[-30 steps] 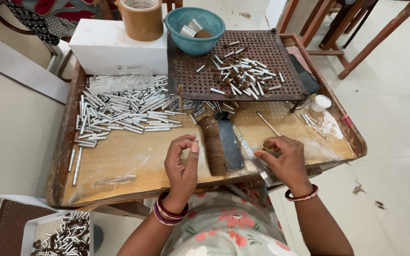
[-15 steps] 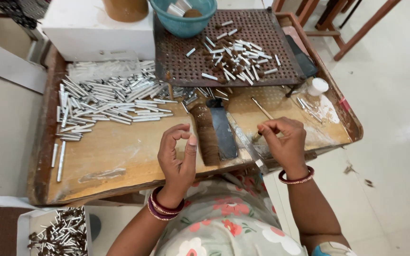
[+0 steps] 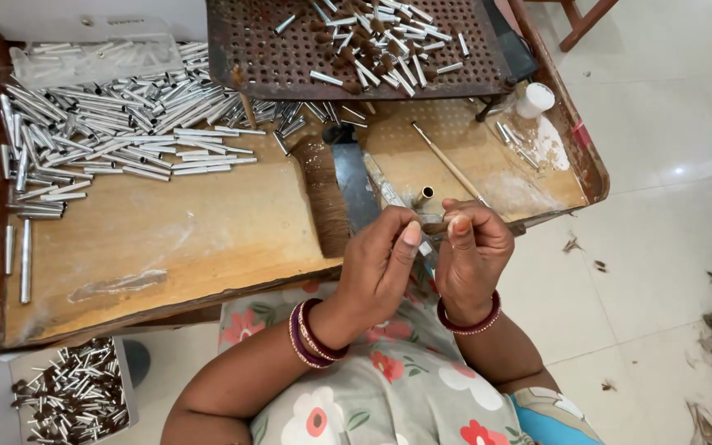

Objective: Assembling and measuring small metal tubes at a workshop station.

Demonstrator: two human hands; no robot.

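Hands meet at the tabletop's [image 3: 166, 239] near edge: left hand [image 3: 382, 262] and right hand [image 3: 471, 247] both pinching one small brown tuft [image 3: 433, 227].

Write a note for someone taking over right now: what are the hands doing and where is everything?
Left hand and right hand: together above the tray's near edge, fingers pinching a small dark tuft between them.
Brown bristle bundle: lying mid-tray.
Loose metal tubes: piled at the tray's left.
Tubes with tufts fitted: on the perforated rack.
More filled tubes: in the box below left.
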